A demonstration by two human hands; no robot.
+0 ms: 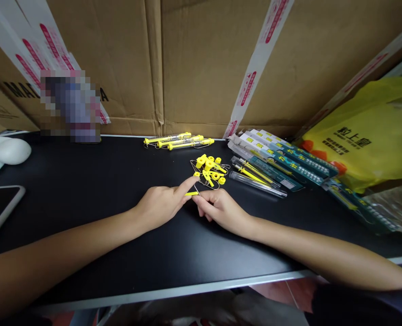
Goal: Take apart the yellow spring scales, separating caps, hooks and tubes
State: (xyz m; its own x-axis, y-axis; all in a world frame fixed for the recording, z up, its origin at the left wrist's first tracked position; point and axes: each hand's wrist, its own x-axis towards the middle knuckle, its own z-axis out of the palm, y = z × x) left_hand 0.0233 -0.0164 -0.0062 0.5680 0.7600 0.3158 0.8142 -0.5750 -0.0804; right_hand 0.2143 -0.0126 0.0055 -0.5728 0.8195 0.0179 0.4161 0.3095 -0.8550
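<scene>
My left hand (160,206) grips a thin yellow plastic rod (191,194), its index finger stretched along toward the tip. At the rod's other end, my right hand (219,209) is closed in a pinch, fingers curled, on the rod and a thin bent wire (197,187). How the wire and rod join is hidden by the fingers. Just beyond my fingertips lies a loose pile of small yellow plastic parts (208,165), with bent wires among them. Behind it, several yellow-ended clear tubes with wire clips (190,143) lie side by side.
To the right lie clear tubes (258,184), yellow rods (251,174) and stacked printed packages (282,154), beside a yellow bag (367,131). At left are a phone (0,206) and a white rounded object (14,151). Large cardboard boxes (201,68) wall off the black table's (119,262) back.
</scene>
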